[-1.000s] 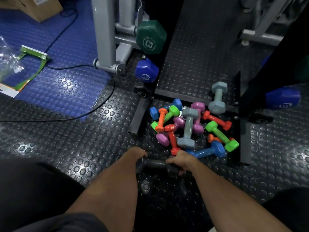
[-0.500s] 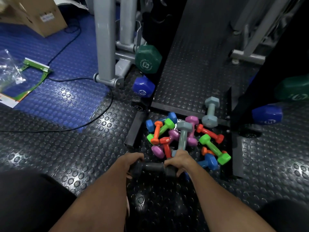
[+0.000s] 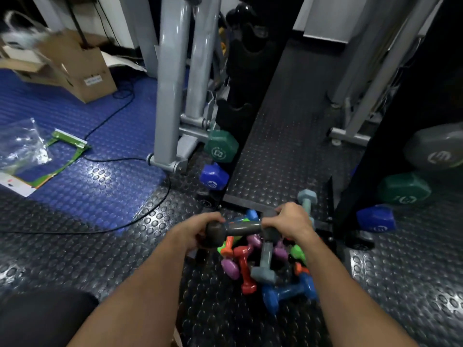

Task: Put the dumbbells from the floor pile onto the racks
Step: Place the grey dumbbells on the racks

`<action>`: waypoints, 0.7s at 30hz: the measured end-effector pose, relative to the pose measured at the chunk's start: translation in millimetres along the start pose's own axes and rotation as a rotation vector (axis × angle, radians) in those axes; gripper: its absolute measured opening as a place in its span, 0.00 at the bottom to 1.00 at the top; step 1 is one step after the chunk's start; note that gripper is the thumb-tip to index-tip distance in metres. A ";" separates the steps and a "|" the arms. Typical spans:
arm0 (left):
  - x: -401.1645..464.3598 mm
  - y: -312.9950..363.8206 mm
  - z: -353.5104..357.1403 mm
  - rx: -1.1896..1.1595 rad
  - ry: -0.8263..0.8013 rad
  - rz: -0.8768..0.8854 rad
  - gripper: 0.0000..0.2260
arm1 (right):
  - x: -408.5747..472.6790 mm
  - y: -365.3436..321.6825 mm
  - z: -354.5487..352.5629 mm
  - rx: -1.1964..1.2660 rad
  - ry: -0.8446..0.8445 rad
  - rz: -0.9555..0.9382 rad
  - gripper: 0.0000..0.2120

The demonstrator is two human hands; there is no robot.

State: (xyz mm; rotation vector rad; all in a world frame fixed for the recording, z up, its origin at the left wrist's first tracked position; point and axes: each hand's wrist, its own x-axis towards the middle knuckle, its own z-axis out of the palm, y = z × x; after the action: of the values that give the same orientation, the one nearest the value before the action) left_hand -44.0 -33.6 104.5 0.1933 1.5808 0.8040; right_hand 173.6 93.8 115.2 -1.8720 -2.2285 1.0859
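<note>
I have both hands on one dark grey dumbbell [image 3: 238, 227]. My left hand [image 3: 198, 231] wraps its left end and my right hand [image 3: 290, 221] curls round its right end, so the bar lies level between them. I think I hold it by both ends because it is the big heavy one, and two hands keep it from tipping. It hangs in the air just above the floor pile [image 3: 265, 261], not touching it.

The pile of small bright dumbbells lies on the black floor mat [image 3: 125, 246], near the bottom edge of the dark ramp [image 3: 283, 146]. A pale grey dumbbell [image 3: 307, 199] lies at the far edge of the pile.

The left rack [image 3: 233, 96] stands up past the pile and already carries a green dumbbell [image 3: 220, 146] and a blue dumbbell [image 3: 214, 176]. The right rack [image 3: 375, 159] carries a big grey one, a green one and a blue one too.

The open room is straight up and forward, between the two racks. The grey metal posts [image 3: 172, 96] stand close on the left, so I would keep the bar's left end away from them.
</note>
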 end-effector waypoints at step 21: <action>-129.6 94.5 -85.8 -0.038 0.064 0.331 0.26 | -9.4 -139.9 -5.4 0.509 -0.083 -0.209 0.19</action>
State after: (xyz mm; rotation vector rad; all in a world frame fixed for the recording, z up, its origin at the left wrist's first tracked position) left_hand -128.5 -68.3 261.8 0.4127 1.6136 1.1049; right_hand 59.4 83.9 196.1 -1.3781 -1.8837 1.5283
